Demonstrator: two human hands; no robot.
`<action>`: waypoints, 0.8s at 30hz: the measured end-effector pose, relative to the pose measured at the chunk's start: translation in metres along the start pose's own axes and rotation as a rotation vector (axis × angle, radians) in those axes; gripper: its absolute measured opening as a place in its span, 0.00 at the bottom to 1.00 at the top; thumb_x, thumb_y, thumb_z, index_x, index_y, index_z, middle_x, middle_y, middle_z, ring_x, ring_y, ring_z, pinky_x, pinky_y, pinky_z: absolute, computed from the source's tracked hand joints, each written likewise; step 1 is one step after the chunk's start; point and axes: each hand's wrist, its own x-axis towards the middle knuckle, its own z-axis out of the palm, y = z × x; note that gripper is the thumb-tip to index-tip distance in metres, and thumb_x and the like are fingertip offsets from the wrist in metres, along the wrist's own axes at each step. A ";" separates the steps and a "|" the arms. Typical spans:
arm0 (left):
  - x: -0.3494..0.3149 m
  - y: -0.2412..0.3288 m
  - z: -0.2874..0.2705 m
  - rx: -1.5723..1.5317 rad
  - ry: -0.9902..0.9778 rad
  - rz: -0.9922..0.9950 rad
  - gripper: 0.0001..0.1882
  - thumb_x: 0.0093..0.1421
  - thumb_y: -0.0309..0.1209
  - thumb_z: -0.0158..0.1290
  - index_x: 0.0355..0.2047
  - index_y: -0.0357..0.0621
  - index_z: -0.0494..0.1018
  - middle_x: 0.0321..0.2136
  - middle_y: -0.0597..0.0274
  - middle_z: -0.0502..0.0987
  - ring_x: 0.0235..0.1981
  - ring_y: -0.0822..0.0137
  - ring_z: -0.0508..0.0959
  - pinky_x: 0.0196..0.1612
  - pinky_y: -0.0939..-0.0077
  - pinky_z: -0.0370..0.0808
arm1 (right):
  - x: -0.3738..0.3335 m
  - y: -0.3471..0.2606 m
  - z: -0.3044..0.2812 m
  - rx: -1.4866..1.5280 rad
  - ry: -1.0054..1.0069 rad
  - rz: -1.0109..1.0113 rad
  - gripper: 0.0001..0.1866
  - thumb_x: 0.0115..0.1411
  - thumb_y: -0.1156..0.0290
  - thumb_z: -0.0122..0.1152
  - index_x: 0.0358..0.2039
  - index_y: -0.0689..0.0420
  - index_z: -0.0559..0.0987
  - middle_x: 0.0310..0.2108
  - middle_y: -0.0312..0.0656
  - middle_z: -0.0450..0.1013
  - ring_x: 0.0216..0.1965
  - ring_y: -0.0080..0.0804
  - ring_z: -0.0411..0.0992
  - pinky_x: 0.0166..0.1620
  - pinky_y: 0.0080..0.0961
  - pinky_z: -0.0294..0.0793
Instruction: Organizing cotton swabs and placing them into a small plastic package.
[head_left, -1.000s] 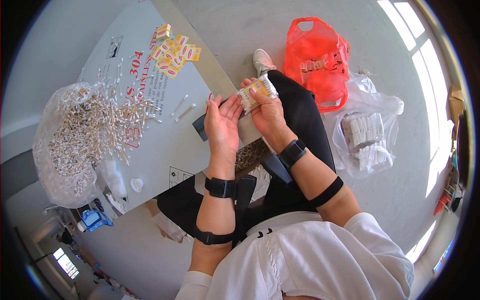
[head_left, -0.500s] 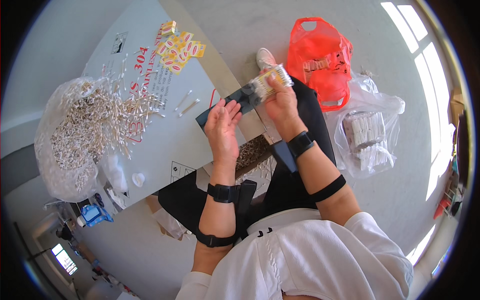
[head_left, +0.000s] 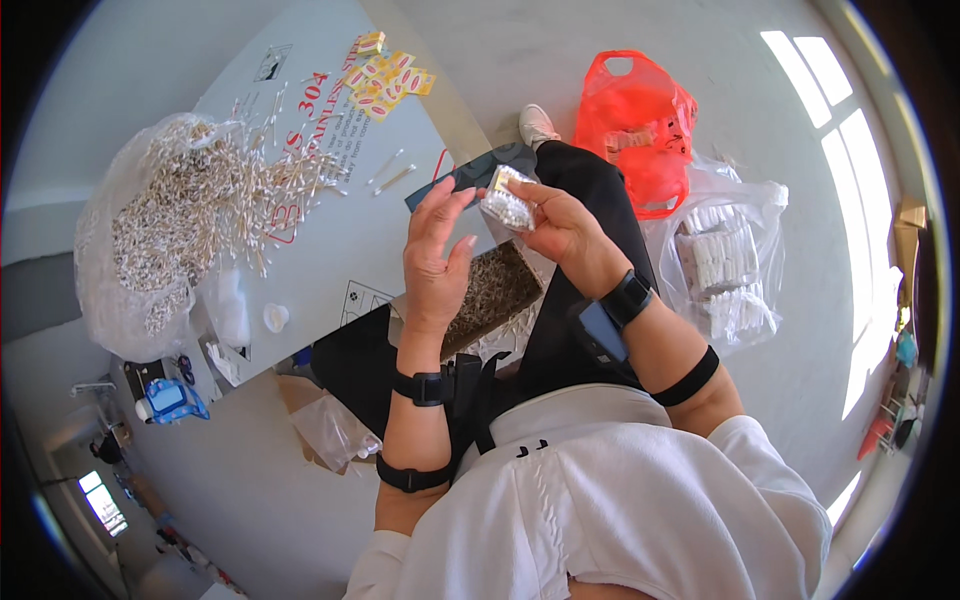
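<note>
My right hand [head_left: 572, 232] grips a small clear pack of cotton swabs [head_left: 508, 203] with a yellow label, its white cotton tips turned toward me. Just left of it, my left hand [head_left: 437, 255] is open, fingers raised and apart, the fingertips close to the pack. Whether they touch it I cannot tell. Behind both hands a dark, glossy strip [head_left: 462, 188] lies across the table's edge. Two loose cotton swabs [head_left: 395, 181] rest on the table left of the strip. Below the hands is a cardboard box [head_left: 527, 283] holding many swabs.
A big clear bag [head_left: 100, 270] spills loose swabs over the table [head_left: 340, 235] at left. Small yellow cards [head_left: 385, 85] lie at the far side. On the floor at right are a red plastic bag [head_left: 610, 95] and a clear bag of white swab packs [head_left: 722, 255]. A blue packet [head_left: 172, 400] sits lower left.
My right hand has brought the swab pack leftward and nearer, turning its cotton tips toward me. My left hand has turned from palm-up to fingers raised beside the pack. The view has shifted slightly.
</note>
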 end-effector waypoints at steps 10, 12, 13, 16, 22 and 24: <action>-0.040 -0.027 -0.008 0.178 -0.012 0.183 0.18 0.43 0.20 0.63 0.37 0.47 0.79 0.39 0.63 0.79 0.41 0.58 0.77 0.43 0.66 0.76 | 0.006 0.055 -0.017 -0.081 -0.049 0.230 0.09 0.63 0.79 0.54 0.44 0.66 0.73 0.40 0.49 0.74 0.39 0.42 0.76 0.44 0.39 0.80; -0.037 -0.029 -0.005 0.144 -0.021 0.180 0.16 0.44 0.20 0.63 0.36 0.45 0.79 0.38 0.62 0.79 0.40 0.60 0.77 0.42 0.68 0.76 | 0.006 0.054 -0.019 -0.098 0.092 0.175 0.09 0.63 0.79 0.53 0.43 0.66 0.73 0.40 0.49 0.74 0.39 0.42 0.77 0.43 0.39 0.80; -0.034 -0.030 -0.002 0.113 -0.032 0.174 0.14 0.46 0.21 0.62 0.36 0.43 0.79 0.38 0.61 0.80 0.39 0.62 0.78 0.42 0.71 0.75 | 0.016 0.051 -0.031 -0.026 0.020 0.244 0.10 0.62 0.80 0.53 0.44 0.66 0.73 0.40 0.50 0.74 0.39 0.43 0.77 0.43 0.41 0.80; -0.017 -0.050 -0.010 -0.326 -0.008 -0.148 0.11 0.49 0.22 0.61 0.35 0.39 0.78 0.32 0.59 0.80 0.32 0.67 0.78 0.37 0.76 0.74 | 0.006 0.052 -0.021 -0.034 0.033 0.212 0.12 0.61 0.82 0.52 0.46 0.69 0.71 0.40 0.54 0.73 0.40 0.47 0.77 0.44 0.44 0.80; 0.075 -0.107 0.001 0.007 -0.182 -0.297 0.07 0.50 0.27 0.63 0.25 0.37 0.76 0.21 0.57 0.78 0.24 0.65 0.77 0.29 0.71 0.73 | -0.019 0.036 -0.029 -0.171 0.025 0.067 0.16 0.59 0.85 0.52 0.48 0.77 0.66 0.39 0.61 0.72 0.39 0.52 0.77 0.44 0.43 0.81; 0.095 -0.107 0.016 0.170 -0.203 -0.365 0.10 0.48 0.30 0.64 0.22 0.37 0.75 0.20 0.56 0.78 0.24 0.63 0.78 0.30 0.69 0.74 | -0.021 0.030 -0.039 -0.138 0.017 0.081 0.17 0.59 0.85 0.52 0.48 0.78 0.66 0.39 0.61 0.72 0.39 0.51 0.77 0.44 0.42 0.81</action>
